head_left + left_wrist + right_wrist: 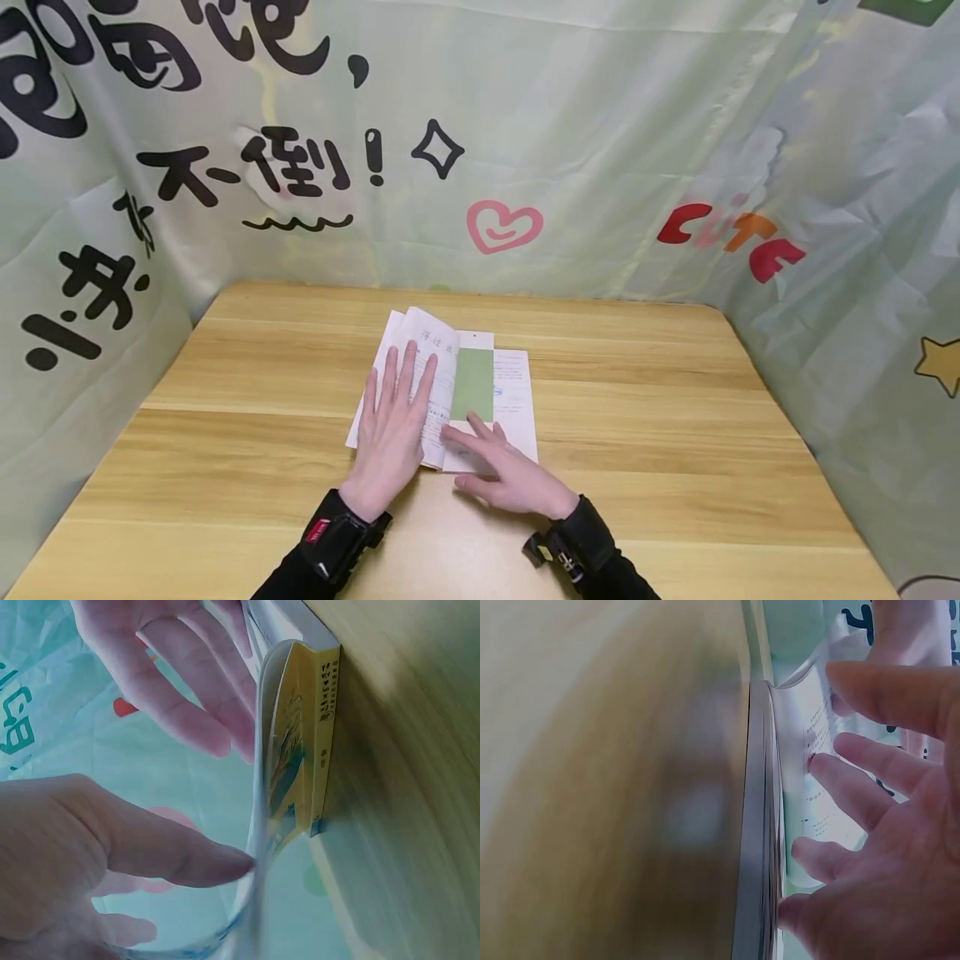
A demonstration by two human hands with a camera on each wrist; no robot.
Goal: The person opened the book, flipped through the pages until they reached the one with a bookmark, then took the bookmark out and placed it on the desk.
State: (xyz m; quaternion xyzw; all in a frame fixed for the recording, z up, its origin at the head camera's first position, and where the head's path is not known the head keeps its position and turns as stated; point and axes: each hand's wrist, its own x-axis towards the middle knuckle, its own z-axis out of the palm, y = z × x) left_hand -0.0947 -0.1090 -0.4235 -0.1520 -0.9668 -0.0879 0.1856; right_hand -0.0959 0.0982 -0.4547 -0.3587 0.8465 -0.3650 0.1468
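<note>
A thick paperback book (445, 379) lies open on the table, its yellow spine (323, 742) and cover facing the person's side. My left hand (390, 425) lies across the left-hand pages with fingers straight and spread. In the left wrist view, the left thumb (180, 851) touches a curved, raised page. Over the lower right-hand page is my right hand (513, 471), its fingers spread. The right wrist view has those fingertips (825, 761) right at the printed leaves. A green panel (472, 383) covers part of one right-hand page; another printed page (512, 379) sticks out beyond it.
The book sits near the middle of a light wooden table (637, 417). Pale green fabric (615, 125) with black lettering and a pink heart (504, 227) hangs behind and along both sides. Both wrists carry black straps (333, 533) with cameras.
</note>
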